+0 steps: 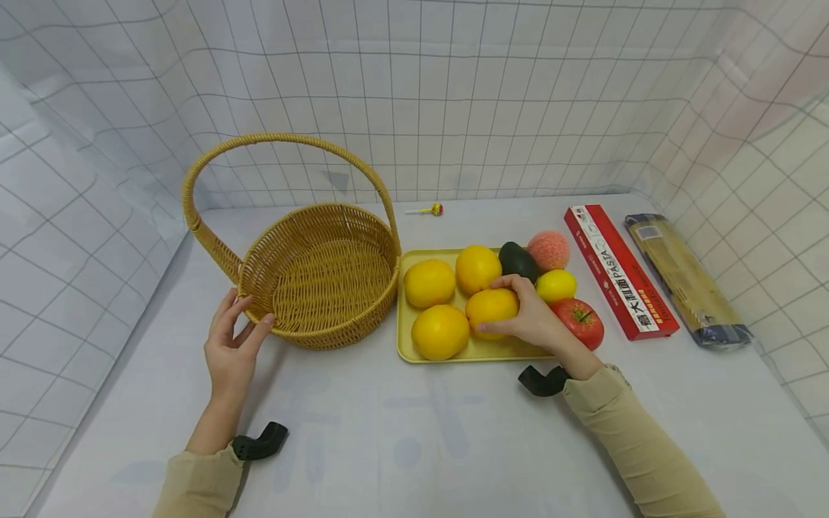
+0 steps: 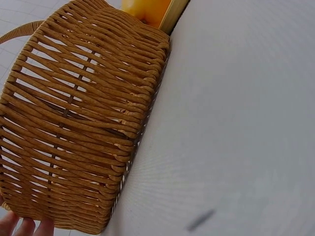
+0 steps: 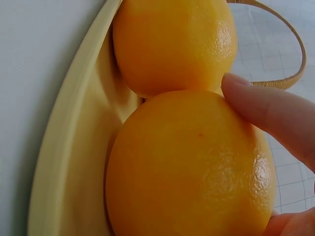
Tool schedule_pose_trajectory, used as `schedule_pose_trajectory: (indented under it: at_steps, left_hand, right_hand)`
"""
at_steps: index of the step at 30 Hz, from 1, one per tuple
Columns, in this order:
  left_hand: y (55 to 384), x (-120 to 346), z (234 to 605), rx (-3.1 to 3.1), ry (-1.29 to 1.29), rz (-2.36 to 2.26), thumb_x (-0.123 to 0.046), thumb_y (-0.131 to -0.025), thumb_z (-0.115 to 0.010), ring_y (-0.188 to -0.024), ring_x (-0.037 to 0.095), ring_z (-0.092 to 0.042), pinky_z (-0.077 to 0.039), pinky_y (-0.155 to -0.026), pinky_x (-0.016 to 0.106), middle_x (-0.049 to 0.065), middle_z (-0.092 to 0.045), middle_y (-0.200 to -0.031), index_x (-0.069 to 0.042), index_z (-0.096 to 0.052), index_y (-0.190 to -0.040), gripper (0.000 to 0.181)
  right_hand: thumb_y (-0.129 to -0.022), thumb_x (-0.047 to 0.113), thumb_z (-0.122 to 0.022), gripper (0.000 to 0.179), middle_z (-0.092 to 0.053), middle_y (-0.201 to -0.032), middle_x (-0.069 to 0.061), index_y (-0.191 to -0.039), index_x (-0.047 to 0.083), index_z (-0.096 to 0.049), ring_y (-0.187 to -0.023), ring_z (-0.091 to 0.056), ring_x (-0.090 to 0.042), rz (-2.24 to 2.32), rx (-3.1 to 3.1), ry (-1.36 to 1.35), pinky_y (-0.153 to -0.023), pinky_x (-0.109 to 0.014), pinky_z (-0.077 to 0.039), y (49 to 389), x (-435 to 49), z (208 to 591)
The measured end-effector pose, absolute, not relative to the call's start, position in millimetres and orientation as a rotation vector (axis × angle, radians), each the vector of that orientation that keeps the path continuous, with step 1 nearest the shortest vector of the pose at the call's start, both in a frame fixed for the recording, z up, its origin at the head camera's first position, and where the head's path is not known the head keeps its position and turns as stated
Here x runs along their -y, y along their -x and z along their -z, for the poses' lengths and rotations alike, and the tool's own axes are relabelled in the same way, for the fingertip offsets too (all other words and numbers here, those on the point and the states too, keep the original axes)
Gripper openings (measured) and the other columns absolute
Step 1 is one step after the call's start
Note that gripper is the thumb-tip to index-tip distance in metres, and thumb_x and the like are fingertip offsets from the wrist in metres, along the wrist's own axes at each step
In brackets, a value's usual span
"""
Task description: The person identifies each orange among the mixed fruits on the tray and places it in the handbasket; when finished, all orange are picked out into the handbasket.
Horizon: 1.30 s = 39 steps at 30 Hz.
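Note:
On the left stands a round wicker basket (image 1: 337, 288) with a tall arched handle. My left hand (image 1: 233, 352) grips its near left rim, thumb over the edge; in the left wrist view the fingertips (image 2: 27, 228) touch the woven side. To the basket's right lies a shallow yellow tray (image 1: 479, 352) with several oranges. My right hand (image 1: 534, 316) holds the near right orange (image 1: 491, 314) between thumb and fingers, low in the tray. Against it sits another orange (image 1: 440, 332); two more, a left orange (image 1: 429, 283) and a right orange (image 1: 478, 269), lie behind.
Around the tray's right end are an avocado (image 1: 518, 260), a pink bumpy ball (image 1: 549, 250), a lemon (image 1: 556, 286) and a tomato (image 1: 580, 322). Farther right lie a red pasta box (image 1: 618, 270) and a bag of noodles (image 1: 686, 280). A lollipop (image 1: 432, 209) lies at the back.

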<state>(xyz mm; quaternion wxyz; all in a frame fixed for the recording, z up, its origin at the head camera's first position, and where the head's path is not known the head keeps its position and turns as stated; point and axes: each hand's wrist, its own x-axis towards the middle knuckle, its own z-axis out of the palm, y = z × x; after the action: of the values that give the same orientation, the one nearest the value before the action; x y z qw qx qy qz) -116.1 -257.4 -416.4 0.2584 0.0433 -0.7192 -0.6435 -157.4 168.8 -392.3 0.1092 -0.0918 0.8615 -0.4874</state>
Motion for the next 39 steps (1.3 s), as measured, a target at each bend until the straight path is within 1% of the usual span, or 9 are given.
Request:
schedule_pose_trajectory:
  at_steps: [5, 8, 15, 19, 22, 25, 31, 35, 39]
  left_hand:
    - [115.5, 256.9, 415.9, 1.958, -0.119, 1.738, 0.004, -0.081, -0.068, -0.132, 0.025, -0.036, -0.045, -0.087, 0.011, 0.013, -0.036, -0.145, 0.012, -0.056, -0.119, 0.041]
    - [115.6, 256.9, 415.9, 1.960, -0.125, 1.735, 0.004, -0.081, -0.068, -0.132, 0.024, -0.036, -0.045, -0.088, 0.011, 0.011, -0.037, -0.145, 0.012, -0.055, -0.120, 0.041]
    - [116.8, 257.2, 416.6, 1.944, -0.123, 1.740, 0.004, -0.081, -0.067, -0.131, 0.024, -0.037, -0.045, -0.088, 0.011, 0.011, -0.038, -0.144, 0.013, -0.056, -0.119, 0.040]
    - [117.5, 257.1, 416.9, 1.949, -0.123, 1.736, 0.004, -0.082, -0.067, -0.131, 0.024, -0.037, -0.045, -0.089, 0.012, 0.011, -0.037, -0.144, 0.013, -0.055, -0.119, 0.040]
    - [117.4, 257.1, 417.1, 1.951, -0.130, 1.735, 0.003, -0.081, -0.068, -0.131, 0.024, -0.037, -0.045, -0.089, 0.012, 0.010, -0.037, -0.144, 0.013, -0.055, -0.119, 0.041]
    - [117.2, 257.8, 417.7, 1.944, -0.135, 1.734, 0.003, -0.081, -0.068, -0.131, 0.024, -0.038, -0.045, -0.088, 0.011, 0.010, -0.038, -0.144, 0.013, -0.055, -0.119, 0.041]
    - [117.5, 260.0, 418.4, 1.944, -0.135, 1.724, 0.003, -0.082, -0.068, -0.130, 0.024, -0.038, -0.045, -0.088, 0.011, 0.010, -0.038, -0.143, 0.013, -0.055, -0.119, 0.040]
    - [117.4, 259.6, 419.0, 1.930, -0.118, 1.732, 0.006, -0.081, -0.067, -0.130, 0.024, -0.038, -0.045, -0.088, 0.011, 0.012, -0.038, -0.143, 0.014, -0.055, -0.119, 0.040]
    - [117.9, 258.0, 419.9, 1.918, -0.100, 1.745, 0.007, -0.081, -0.066, -0.130, 0.024, -0.038, -0.045, -0.089, 0.012, 0.014, -0.037, -0.143, 0.015, -0.054, -0.119, 0.041]
  right_hand:
    - [-0.070, 0.034, -0.083, 0.072, -0.036, -0.125, -0.015, -0.123, 0.006, -0.042, -0.113, -0.037, -0.032, 1.417, -2.560, 0.252, -0.101, -0.048, -0.034, 156.8, -167.6, 391.2]
    - [-0.069, 0.036, -0.083, 0.072, -0.036, -0.125, -0.015, -0.123, 0.008, -0.043, -0.113, -0.038, -0.032, 1.395, -2.573, 0.228, -0.101, -0.048, -0.034, 155.7, -167.6, 388.4]
    - [-0.070, 0.043, -0.081, 0.078, -0.036, -0.129, -0.013, -0.127, 0.009, -0.040, -0.117, -0.036, -0.032, 1.402, -2.582, 0.196, -0.105, -0.049, -0.030, 155.5, -174.5, 372.7]
    - [-0.072, 0.039, -0.080, 0.076, -0.038, -0.131, -0.011, -0.128, 0.009, -0.039, -0.118, -0.038, -0.030, 1.505, -2.560, 0.196, -0.106, -0.048, -0.030, 158.1, -175.6, 355.6]
    - [-0.074, 0.034, -0.080, 0.073, -0.041, -0.132, -0.009, -0.130, 0.010, -0.039, -0.116, -0.041, -0.029, 1.581, -2.543, 0.225, -0.103, -0.046, -0.034, 160.8, -170.5, 339.1]
    - [-0.074, 0.033, -0.080, 0.073, -0.042, -0.134, -0.006, -0.131, 0.013, -0.038, -0.114, -0.043, -0.027, 1.626, -2.539, 0.263, -0.100, -0.045, -0.037, 164.3, -159.6, 320.6]
    - [-0.070, 0.036, -0.082, 0.073, -0.043, -0.132, 0.003, -0.129, 0.021, -0.042, -0.108, -0.049, -0.020, 1.689, -2.515, 0.424, -0.094, -0.039, -0.044, 174.3, -124.0, 285.2]
    - [-0.070, 0.033, -0.083, 0.070, -0.045, -0.128, 0.006, -0.127, 0.020, -0.045, -0.104, -0.051, -0.017, 1.732, -2.445, 0.624, -0.090, -0.036, -0.047, 180.1, -91.4, 266.9]
    - [-0.070, 0.030, -0.083, 0.065, -0.043, -0.127, 0.006, -0.124, 0.018, -0.047, -0.106, -0.048, -0.014, 1.712, -2.397, 0.814, -0.087, -0.032, -0.049, 186.8, -54.5, 258.0]
